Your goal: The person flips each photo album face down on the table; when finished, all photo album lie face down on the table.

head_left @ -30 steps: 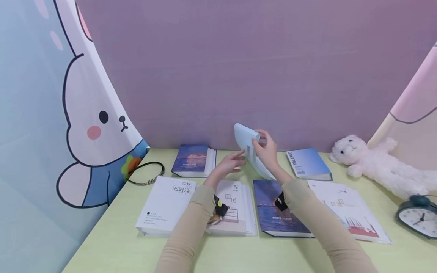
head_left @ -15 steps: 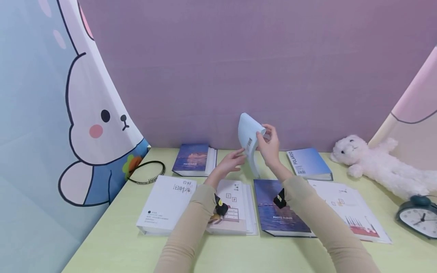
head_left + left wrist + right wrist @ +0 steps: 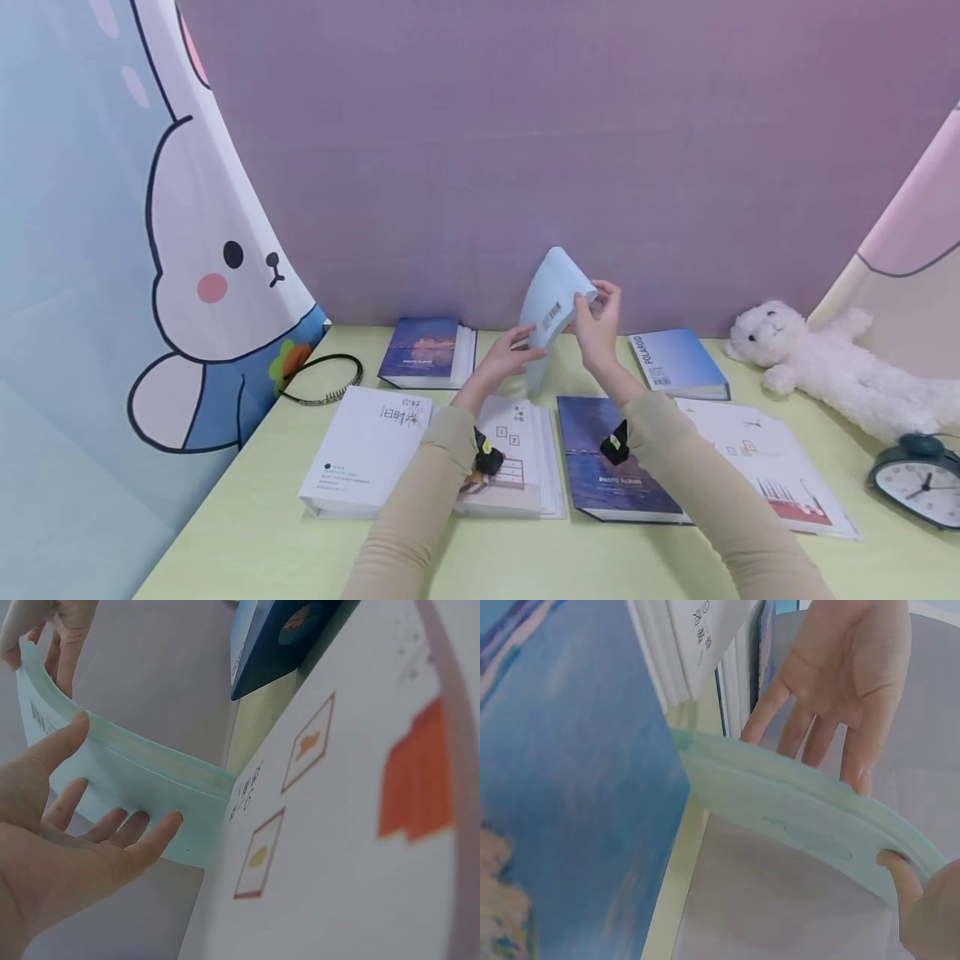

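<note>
Fingers of the right hand (image 3: 600,329) are curled round the top corner of a pale blue booklet (image 3: 550,308), which is pinched there between thumb and fingertips and held bowed above the green desk (image 3: 247,533). Straight, relaxed fingers of the left hand (image 3: 506,358) are laid flat against the booklet's lower left face, at about seven o'clock from the right hand; nothing is gripped by them. In the left wrist view the same open palm (image 3: 67,825) is seen spread along the curved sheet (image 3: 135,780). The booklet's long axis is stood nearly upright, running from twelve to six o'clock, its lower end hanging just above the desk between a white album (image 3: 517,454) and a dark blue photo album (image 3: 611,458). Of the two hands, the right is the one by which the weight is carried; the left is merely rested on it. A plush toy (image 3: 817,367) and a clock (image 3: 917,482) are seen at three o'clock.
</note>
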Action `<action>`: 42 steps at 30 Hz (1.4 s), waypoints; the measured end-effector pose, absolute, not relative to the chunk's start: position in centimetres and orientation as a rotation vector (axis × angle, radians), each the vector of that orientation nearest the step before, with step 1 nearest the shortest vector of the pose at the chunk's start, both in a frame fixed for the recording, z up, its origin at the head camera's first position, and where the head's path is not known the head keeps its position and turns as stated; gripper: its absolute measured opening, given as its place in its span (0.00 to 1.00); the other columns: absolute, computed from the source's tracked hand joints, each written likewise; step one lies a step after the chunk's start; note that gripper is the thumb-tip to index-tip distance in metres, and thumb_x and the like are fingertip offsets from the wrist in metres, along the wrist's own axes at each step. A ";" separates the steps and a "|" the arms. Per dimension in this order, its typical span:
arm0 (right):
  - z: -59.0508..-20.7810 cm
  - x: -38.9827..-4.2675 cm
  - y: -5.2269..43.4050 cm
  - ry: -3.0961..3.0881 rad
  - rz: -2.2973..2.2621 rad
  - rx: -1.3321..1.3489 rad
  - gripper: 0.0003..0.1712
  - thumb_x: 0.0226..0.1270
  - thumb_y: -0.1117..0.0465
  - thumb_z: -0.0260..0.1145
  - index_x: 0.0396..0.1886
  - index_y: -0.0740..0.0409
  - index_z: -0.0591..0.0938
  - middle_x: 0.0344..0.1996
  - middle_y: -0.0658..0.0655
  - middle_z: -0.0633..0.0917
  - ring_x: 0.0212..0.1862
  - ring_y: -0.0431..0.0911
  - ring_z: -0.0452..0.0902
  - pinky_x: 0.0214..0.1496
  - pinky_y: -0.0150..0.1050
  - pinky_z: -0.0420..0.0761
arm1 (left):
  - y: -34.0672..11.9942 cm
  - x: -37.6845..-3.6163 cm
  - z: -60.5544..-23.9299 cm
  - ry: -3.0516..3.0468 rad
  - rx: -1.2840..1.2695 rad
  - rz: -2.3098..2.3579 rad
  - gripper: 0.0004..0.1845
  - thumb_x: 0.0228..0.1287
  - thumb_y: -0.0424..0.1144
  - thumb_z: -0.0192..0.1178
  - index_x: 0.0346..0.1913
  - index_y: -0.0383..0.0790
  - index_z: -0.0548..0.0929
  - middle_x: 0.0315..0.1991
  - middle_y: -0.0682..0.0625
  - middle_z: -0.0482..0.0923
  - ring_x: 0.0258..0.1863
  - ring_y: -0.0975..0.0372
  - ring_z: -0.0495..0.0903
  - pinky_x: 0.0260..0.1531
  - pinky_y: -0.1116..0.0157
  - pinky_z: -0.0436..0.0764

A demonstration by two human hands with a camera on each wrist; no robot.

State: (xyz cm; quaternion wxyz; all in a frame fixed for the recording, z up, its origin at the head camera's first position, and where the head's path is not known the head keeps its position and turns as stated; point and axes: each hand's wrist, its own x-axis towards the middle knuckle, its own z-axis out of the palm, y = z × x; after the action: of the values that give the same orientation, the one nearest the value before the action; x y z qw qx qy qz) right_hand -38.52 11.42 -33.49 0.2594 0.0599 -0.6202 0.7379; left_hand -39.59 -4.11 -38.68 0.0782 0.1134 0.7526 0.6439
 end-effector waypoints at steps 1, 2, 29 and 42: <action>-33.4 -38.5 11.5 -1.696 1.996 0.159 0.22 0.68 0.67 0.55 0.59 0.59 0.62 0.43 0.50 0.69 0.46 0.51 0.76 0.29 0.34 0.85 | -4.2 -39.6 -38.7 2.252 0.339 1.930 0.36 0.58 0.44 0.65 0.69 0.55 0.64 0.71 0.52 0.59 0.68 0.54 0.62 0.62 0.51 0.71; -33.4 -38.4 11.6 -1.715 1.988 0.162 0.22 0.67 0.67 0.55 0.59 0.60 0.61 0.44 0.50 0.69 0.46 0.50 0.76 0.29 0.34 0.85 | -4.2 -39.6 -38.7 2.246 0.340 1.931 0.35 0.58 0.44 0.65 0.69 0.55 0.64 0.71 0.52 0.58 0.69 0.54 0.62 0.62 0.50 0.70; -32.9 -38.4 17.1 -2.006 1.901 0.141 0.21 0.63 0.47 0.63 0.46 0.58 0.74 0.36 0.49 0.75 0.30 0.35 0.79 0.32 0.31 0.85 | -5.2 -39.3 -39.1 2.178 0.499 1.724 0.25 0.71 0.39 0.50 0.68 0.39 0.65 0.69 0.44 0.61 0.69 0.51 0.60 0.64 0.50 0.68; -34.9 -37.8 19.3 -2.371 1.757 0.053 0.33 0.69 0.52 0.58 0.68 0.64 0.65 0.61 0.67 0.72 0.56 0.56 0.74 0.52 0.40 0.81 | -5.6 -39.3 -39.9 2.379 0.541 1.390 0.25 0.72 0.46 0.48 0.68 0.43 0.67 0.69 0.45 0.64 0.69 0.51 0.60 0.67 0.53 0.65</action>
State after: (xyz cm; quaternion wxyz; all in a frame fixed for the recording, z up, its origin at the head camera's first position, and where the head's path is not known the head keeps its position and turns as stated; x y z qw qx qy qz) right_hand -37.81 19.33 -34.88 0.0950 0.0177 -0.7996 0.5927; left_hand -39.26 -5.63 -39.86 0.1661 0.1901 0.8355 0.4880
